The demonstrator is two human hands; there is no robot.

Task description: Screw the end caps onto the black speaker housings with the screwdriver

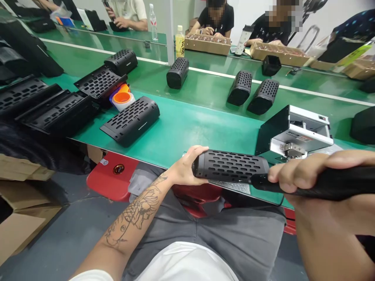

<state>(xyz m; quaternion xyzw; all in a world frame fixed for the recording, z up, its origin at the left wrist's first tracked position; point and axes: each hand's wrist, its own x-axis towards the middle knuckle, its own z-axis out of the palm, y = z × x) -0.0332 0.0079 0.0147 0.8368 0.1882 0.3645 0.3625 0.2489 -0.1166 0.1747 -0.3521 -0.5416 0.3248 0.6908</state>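
Note:
My left hand is wrapped round the left end of a black housing with slotted holes, held at the front edge of the green bench. In my right hand lies a black power screwdriver, gripped along its body. Its narrow tip meets the right end of the housing, where the exact contact point is hidden. Just behind my right hand stands a white and black screw feeder machine. Another slotted housing shell lies on the bench to the left of my left hand.
Several black shells are piled at the left, beside an orange-centred tape roll. Finished-looking black housings stand on the green belt. Co-workers sit opposite with cardboard trays. A red stool and cardboard boxes are below.

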